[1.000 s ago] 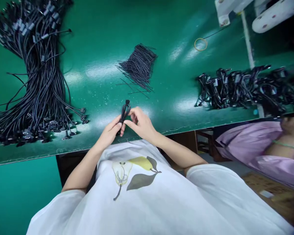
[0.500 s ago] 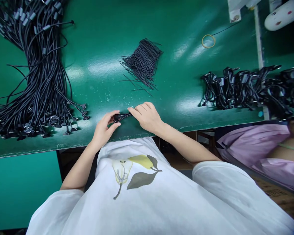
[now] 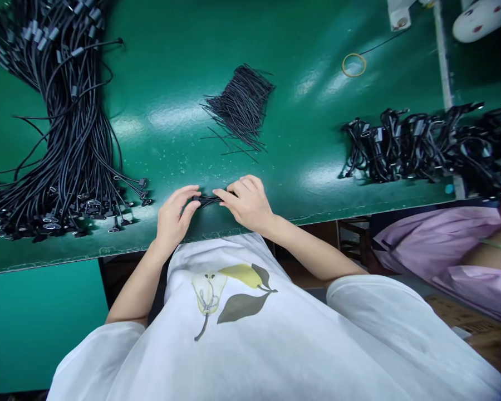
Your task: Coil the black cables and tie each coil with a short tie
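A folded black cable [image 3: 210, 200] lies between my two hands, low over the front part of the green table. My left hand [image 3: 176, 216] pinches its left end between thumb and fingers. The fingers of my right hand [image 3: 249, 206] are closed round its right end, which they partly hide. Beyond the hands, a pile of thin black ties [image 3: 244, 106] lies on the tabletop, with a few loose ones at its lower left.
Long black cables [image 3: 73, 133] are heaped at the left. Bundled cables [image 3: 417, 145] line the right side of the green table [image 3: 292, 131]. A yellow ring [image 3: 354, 65] lies behind them. Someone in pink clothing [image 3: 438, 234] sits at the right.
My left hand has shifted slightly left, its fingers now nearer together on the cable end. My right hand has moved a little left along the cable, and the cable looks narrower between the hands.
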`<state>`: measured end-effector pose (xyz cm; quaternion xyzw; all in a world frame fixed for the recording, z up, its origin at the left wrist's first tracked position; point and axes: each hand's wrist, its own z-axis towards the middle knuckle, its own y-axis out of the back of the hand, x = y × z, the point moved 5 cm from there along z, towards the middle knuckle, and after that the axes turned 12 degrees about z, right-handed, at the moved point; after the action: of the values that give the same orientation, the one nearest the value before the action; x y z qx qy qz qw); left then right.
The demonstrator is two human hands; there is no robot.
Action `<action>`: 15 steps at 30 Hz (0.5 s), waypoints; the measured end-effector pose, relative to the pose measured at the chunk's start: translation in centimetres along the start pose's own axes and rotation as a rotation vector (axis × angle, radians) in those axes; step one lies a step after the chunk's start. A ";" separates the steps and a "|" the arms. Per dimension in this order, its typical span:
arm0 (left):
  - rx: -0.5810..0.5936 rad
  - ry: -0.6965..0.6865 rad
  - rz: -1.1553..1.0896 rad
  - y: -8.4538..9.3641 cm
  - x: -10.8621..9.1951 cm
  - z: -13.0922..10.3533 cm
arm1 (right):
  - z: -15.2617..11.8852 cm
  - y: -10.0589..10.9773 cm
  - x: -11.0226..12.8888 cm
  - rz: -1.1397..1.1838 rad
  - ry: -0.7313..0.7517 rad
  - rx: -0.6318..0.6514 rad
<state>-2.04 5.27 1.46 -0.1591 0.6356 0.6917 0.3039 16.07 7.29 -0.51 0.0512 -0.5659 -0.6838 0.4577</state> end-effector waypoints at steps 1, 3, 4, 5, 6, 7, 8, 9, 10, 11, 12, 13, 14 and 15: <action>-0.049 -0.007 0.076 0.1 -0.3 0.1 | 0.0 0.0 0.1 -0.011 0.015 -0.037; -0.149 -0.018 0.252 0.2 -0.9 0.3 | 0.1 -0.1 0.2 -0.031 0.023 -0.089; -0.194 -0.017 0.336 0.3 -1.2 0.4 | 0.2 -0.2 0.2 -0.039 0.013 -0.100; -0.229 -0.008 0.405 0.3 -1.3 0.5 | 0.3 -0.3 0.2 -0.047 -0.004 -0.104; -0.250 0.010 0.449 0.3 -1.2 0.6 | 0.4 -0.4 0.1 -0.054 -0.027 -0.104; -0.260 0.036 0.464 0.3 -1.0 0.8 | 0.5 -0.5 0.1 -0.057 -0.051 -0.105; -0.255 0.070 0.448 0.3 -0.7 1.1 | 0.6 -0.6 0.2 -0.053 -0.072 -0.105; -0.242 0.111 0.403 0.3 -0.2 1.3 | 0.7 -0.7 0.2 -0.042 -0.090 -0.101; -0.226 0.156 0.331 0.2 0.4 1.6 | 0.7 -0.8 0.3 -0.026 -0.106 -0.096; -0.213 0.204 0.238 0.0 0.9 1.8 | 0.7 -0.9 0.4 -0.006 -0.124 -0.090; -0.211 0.253 0.130 -0.2 1.4 2.1 | 0.7 -1.0 0.5 0.014 -0.147 -0.085; -0.216 0.301 0.012 -0.5 1.8 2.2 | 0.7 -1.1 0.4 0.035 -0.173 -0.078; -0.224 0.353 -0.118 -0.8 2.1 2.4 | 0.7 -1.2 0.3 0.053 -0.203 -0.070; -0.229 0.408 -0.259 -1.3 2.3 2.5 | 0.6 -1.3 0.2 0.069 -0.228 -0.063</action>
<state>-2.54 8.22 -0.57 -0.4086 0.5754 0.6682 0.2355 14.85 7.49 -1.26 -0.0608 -0.5941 -0.6864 0.4149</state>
